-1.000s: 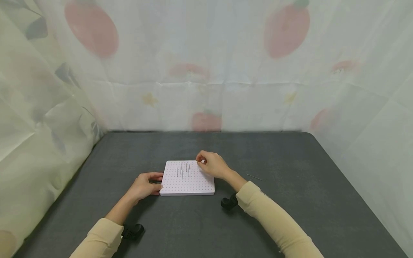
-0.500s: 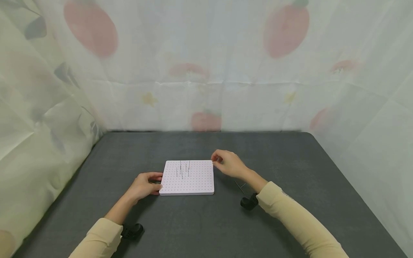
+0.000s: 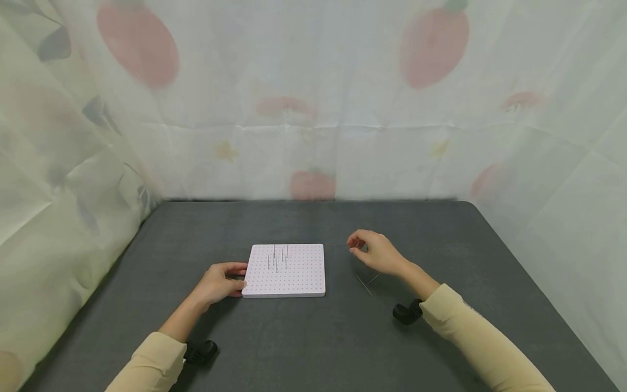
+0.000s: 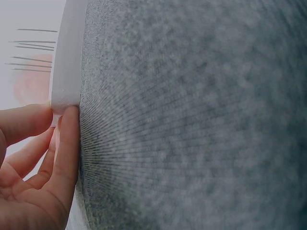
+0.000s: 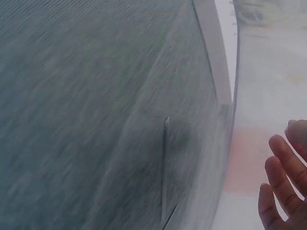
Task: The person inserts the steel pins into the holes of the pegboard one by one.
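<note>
A white pegboard [image 3: 303, 275] dotted with small holes lies on the dark table. Several thin metal pins [image 3: 276, 265] stand upright in its left half. My left hand [image 3: 215, 283] holds the board's left edge; the left wrist view has the thumb [image 4: 26, 122] at the top edge and a finger [image 4: 69, 143] low against the side. To the right of the board, my right hand [image 3: 379, 255] is above the table, fingers loosely bent and nothing between them. Two loose pins lie below it: one slanting pin [image 3: 364, 285] and another pin [image 3: 374, 277] partly overlapped by the hand.
The grey table [image 3: 294, 348] reaches back to a pale curtain [image 3: 372, 158] with fruit prints. Another curtain [image 3: 73, 218] hangs along the left side. Black wrist devices sit on both wrists, the right device [image 3: 407, 313] low over the table.
My right hand has moved from over the board's back right area to the right, off the board and above the loose pins. The left hand and the board have stayed in place.
</note>
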### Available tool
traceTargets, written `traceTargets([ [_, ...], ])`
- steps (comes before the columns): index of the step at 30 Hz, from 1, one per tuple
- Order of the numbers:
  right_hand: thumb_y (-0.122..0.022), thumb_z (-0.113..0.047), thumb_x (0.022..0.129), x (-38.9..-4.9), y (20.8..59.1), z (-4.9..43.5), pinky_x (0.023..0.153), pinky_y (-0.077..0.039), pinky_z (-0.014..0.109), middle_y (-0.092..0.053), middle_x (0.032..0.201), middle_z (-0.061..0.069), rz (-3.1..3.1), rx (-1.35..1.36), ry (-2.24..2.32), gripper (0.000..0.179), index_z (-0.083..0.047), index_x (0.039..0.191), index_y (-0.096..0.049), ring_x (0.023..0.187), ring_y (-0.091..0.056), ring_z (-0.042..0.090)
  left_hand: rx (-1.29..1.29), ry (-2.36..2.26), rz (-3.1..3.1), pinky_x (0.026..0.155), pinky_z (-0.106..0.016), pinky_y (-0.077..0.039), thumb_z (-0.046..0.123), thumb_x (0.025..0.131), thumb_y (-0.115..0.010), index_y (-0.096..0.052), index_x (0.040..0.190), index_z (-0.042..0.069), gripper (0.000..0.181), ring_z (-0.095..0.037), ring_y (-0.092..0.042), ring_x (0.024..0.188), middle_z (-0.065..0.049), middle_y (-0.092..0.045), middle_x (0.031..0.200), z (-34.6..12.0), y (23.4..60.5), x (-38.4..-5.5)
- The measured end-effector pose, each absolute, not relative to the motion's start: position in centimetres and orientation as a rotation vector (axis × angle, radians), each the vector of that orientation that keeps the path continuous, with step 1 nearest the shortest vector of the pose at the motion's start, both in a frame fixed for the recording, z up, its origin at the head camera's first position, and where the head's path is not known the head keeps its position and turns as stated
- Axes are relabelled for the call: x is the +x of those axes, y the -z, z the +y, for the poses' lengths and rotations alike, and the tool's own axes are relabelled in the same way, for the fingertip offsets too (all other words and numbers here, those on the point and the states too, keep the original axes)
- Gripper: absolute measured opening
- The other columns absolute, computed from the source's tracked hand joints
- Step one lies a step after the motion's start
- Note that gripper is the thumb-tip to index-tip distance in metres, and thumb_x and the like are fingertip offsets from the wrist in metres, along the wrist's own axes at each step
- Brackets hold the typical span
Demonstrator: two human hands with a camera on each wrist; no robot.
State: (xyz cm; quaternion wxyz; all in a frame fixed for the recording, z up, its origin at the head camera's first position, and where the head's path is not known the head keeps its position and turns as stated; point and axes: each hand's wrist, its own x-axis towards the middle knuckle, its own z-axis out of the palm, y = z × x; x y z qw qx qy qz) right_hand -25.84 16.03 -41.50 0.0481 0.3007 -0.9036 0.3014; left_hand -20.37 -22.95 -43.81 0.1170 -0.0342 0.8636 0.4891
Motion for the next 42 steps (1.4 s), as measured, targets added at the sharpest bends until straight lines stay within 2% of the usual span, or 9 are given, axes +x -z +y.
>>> traceTargets([
  [7,-0.066,-0.01,0.093,-25.4,42.5,18.9,0.072,-0.053,0.025,-0.069,0.102,0.004,-2.752,0.867,-0.953,0.017,-0.004,0.109,-0.066,0.089,-0.063,0.017,-0.103,-1.44,2.522,0.072,-0.034,-0.062,-0.002,0.085,-0.067,-0.054,0.135,-0.007,0.052,-0.015,-0.067,0.086,-0.026,-0.06,0.128,-23.0,43.8,-20.3],
  [24,-0.068,-0.011,0.092,-25.2,44.8,23.3,0.072,-0.053,0.027,-0.068,0.095,0.003,-2.874,0.802,-0.848,0.012,-0.007,0.103,-0.065,0.084,-0.062,0.013,-0.105,-1.423,2.535,0.072,-0.034,-0.062,-0.001,0.086,-0.068,-0.054,0.136,-0.006,0.052,-0.015,-0.068,0.087,-0.026,-0.06,0.128,-22.9,43.8,-20.3],
  [33,-0.069,-0.011,0.09,-25.2,45.2,24.0,0.064,-0.044,0.022,-0.061,0.084,0.0,-2.924,0.788,-0.839,0.008,-0.009,0.096,-0.064,0.074,-0.049,0.002,-0.109,-1.426,2.538,0.072,-0.034,-0.062,-0.001,0.085,-0.068,-0.054,0.135,-0.006,0.052,-0.015,-0.068,0.086,-0.025,-0.061,0.127,-22.9,43.8,-20.2],
  [42,-0.07,-0.01,0.089,-25.1,45.2,23.7,0.06,-0.04,0.02,-0.058,0.079,-0.001,-2.939,0.836,-0.814,0.007,-0.009,0.091,-0.064,0.068,-0.044,0.0,-0.101,-1.432,2.527,0.072,-0.033,-0.063,-0.002,0.085,-0.067,-0.054,0.135,-0.007,0.052,-0.014,-0.069,0.086,-0.027,-0.061,0.128,-22.9,43.7,-20.4],
])
